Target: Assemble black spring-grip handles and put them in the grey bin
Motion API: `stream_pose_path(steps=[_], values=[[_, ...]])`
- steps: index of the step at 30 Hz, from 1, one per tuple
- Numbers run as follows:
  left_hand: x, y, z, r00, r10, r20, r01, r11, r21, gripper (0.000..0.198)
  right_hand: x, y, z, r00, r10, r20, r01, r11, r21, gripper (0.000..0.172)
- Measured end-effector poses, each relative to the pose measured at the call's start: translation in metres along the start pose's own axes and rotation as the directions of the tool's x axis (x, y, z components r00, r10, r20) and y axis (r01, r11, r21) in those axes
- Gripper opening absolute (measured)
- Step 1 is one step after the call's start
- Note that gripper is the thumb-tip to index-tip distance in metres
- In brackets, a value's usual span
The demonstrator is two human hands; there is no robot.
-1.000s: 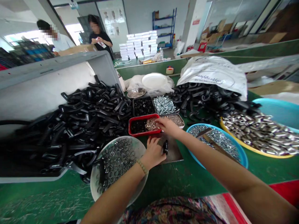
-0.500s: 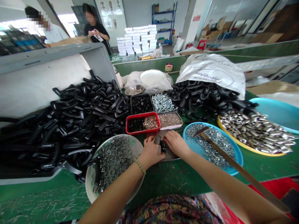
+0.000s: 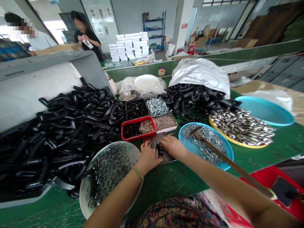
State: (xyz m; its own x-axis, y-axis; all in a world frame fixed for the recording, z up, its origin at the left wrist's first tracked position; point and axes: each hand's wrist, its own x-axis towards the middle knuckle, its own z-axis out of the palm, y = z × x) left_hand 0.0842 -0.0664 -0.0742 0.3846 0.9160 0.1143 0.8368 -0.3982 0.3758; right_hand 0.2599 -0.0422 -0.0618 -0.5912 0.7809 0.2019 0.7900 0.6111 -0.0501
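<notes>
My left hand (image 3: 148, 158) is closed around a small black part (image 3: 160, 150), whose end sticks out between my two hands. My right hand (image 3: 172, 146) has its fingers bent against the same part from the other side; its fingertips are partly hidden. Both hands rest over a flat metal plate (image 3: 168, 157) on the green bench. A white bowl of metal rings (image 3: 111, 169) is beside my left forearm. Right of my right hand lies a blue tray of nuts (image 3: 211, 147), with a hammer (image 3: 213, 152) across it.
A heap of black handles (image 3: 78, 117) spills from a grey crate (image 3: 93, 63) at left. Small boxes of screws (image 3: 158, 106), rivets (image 3: 165, 123) and a red box (image 3: 139, 135) stand ahead. Metal sleeves (image 3: 242, 126) fill a yellow tray at right. Two people are across the bench.
The head view has turned a little to the right, so the scene sits further left. Both hands stay together at the black part over the plate, with hardly any visible movement.
</notes>
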Motion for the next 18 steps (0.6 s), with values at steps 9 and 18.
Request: stream_pose_path(steps=[9,18], values=[[-0.001,0.001,-0.006,1.0,-0.012,0.017,0.012,1.0,-0.017,0.048,-0.098,0.086,-0.024,0.707,0.696,0.123,-0.635,0.702,-0.323,0.032],[-0.001,-0.002,-0.001,0.999,-0.046,0.003,0.046,0.995,-0.086,0.054,-0.039,-0.018,-0.059,0.925,0.361,0.118,-0.379,0.859,0.343,0.03]])
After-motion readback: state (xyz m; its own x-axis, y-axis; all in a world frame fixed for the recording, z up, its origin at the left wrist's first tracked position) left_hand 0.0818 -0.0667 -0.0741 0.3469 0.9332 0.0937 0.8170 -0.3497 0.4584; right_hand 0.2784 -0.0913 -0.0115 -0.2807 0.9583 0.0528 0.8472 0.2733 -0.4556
